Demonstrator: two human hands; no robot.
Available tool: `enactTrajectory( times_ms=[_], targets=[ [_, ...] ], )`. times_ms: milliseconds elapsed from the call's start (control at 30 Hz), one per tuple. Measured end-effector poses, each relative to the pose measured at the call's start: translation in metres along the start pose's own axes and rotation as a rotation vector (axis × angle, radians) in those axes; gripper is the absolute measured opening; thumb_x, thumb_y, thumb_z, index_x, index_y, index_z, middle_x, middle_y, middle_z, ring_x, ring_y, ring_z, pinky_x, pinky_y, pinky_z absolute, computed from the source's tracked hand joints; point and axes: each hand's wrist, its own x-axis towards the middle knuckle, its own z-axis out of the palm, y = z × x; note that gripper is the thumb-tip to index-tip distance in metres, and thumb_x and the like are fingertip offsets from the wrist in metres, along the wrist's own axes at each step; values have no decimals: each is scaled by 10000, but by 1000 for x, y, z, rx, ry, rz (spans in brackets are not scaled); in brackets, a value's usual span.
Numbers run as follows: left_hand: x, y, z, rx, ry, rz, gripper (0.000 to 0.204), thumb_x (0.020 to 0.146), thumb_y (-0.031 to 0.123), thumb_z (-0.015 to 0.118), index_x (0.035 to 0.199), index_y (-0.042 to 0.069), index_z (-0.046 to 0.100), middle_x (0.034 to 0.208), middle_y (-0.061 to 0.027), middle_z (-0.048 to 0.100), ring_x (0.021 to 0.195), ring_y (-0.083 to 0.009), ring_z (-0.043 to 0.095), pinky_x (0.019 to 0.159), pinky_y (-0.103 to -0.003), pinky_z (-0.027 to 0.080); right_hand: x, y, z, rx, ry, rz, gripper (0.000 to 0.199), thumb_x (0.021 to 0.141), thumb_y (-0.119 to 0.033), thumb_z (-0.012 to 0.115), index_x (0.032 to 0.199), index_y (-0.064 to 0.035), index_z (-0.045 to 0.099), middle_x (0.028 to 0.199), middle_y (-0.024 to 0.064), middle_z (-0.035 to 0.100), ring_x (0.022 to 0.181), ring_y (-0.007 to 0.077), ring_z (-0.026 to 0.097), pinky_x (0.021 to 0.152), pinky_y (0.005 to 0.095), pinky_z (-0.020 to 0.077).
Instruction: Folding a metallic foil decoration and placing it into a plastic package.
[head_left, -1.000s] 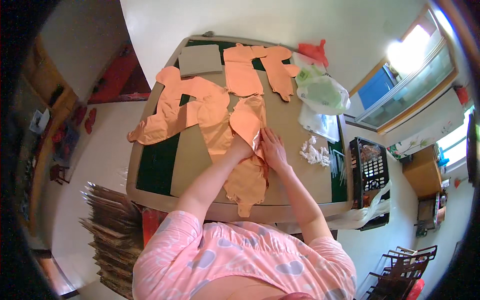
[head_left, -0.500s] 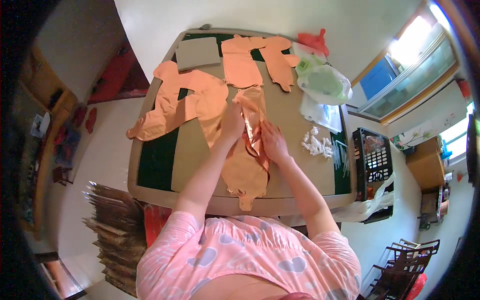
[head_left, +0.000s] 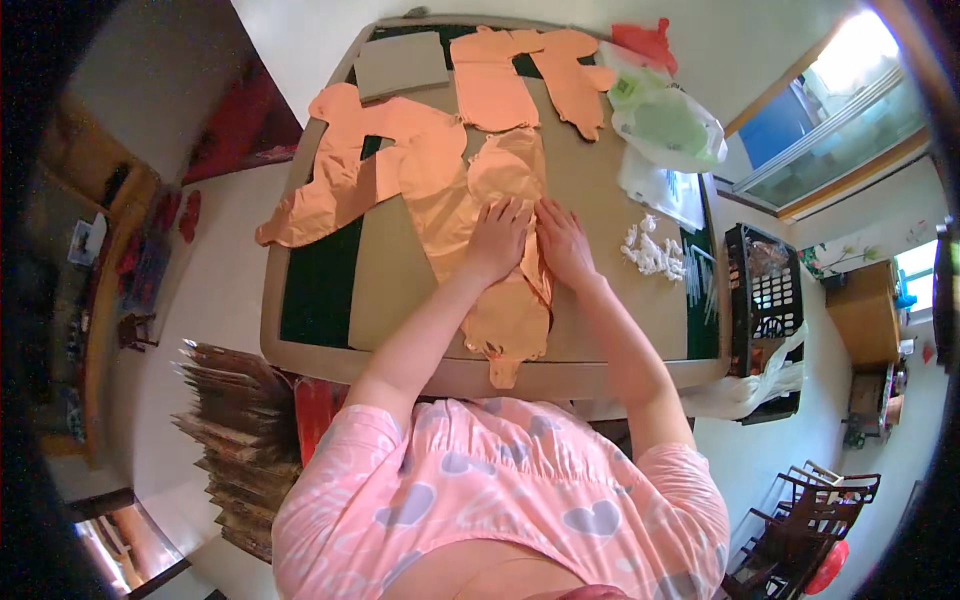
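A flat, copper-coloured foil balloon point(head_left: 508, 310) lies lengthwise in front of me, partly folded over on itself. My left hand point(head_left: 500, 240) rests on its middle, palm down with the fingers stretched out. Beside it my right hand point(head_left: 565, 245) lies flat along the balloon's right edge, fingers also extended. The foil under both palms is hidden. Another spread-out foil balloon point(head_left: 340, 205) covers the left of the table and meets the one under my hands. Further foil point(head_left: 490, 90) of the same colour lies beyond, towards the far edge.
A brown cardboard sheet point(head_left: 390, 310) covers much of the table. Around it are a grey flat panel point(head_left: 403, 68), a plastic bag point(head_left: 670, 125), white ribbon-like bundles point(head_left: 655, 252) and clear thin straws point(head_left: 702, 285). A black crate point(head_left: 770, 290) stands right; stacked cardboard point(head_left: 240, 440) stands left.
My left hand has gone from gripping a foil edge to lying flat. The gaping fold is now pressed down, and my right hand has stayed along the right edge.
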Motion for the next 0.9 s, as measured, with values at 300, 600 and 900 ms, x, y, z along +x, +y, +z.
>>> enactTrajectory(
  times_ms=[300, 600, 900],
  targets=[
    [2, -3, 0, 63, -16, -2, 386, 910, 203, 496, 1268, 61, 522, 1335, -137, 504, 1257, -325, 442, 1075, -477, 317, -77, 2, -47, 108, -240, -245, 481, 797, -22, 547, 1273, -87, 564, 1400, 114, 472, 1353, 273, 375, 1124, 534, 235],
    [4, 0, -3, 31, -80, -26, 405, 926, 219, 462, 1296, 58, 503, 1380, -140, 463, 1289, -319, 407, 1093, -489, 289, -137, -14, -85, 62, -383, -342, 613, 696, -30, 590, 1301, -120, 538, 1420, 69, 460, 1359, 232, 373, 1134, 522, 233],
    [2, 3, -7, 49, -124, -19, 431, 943, 217, 451, 1344, 58, 454, 1391, -150, 449, 1315, -331, 379, 1105, -496, 268, -23, -22, -37, 93, 91, -97, 465, 817, -36, 525, 1282, -52, 532, 1319, 150, 535, 1227, 324, 487, 1098, 505, 292]
  ],
)
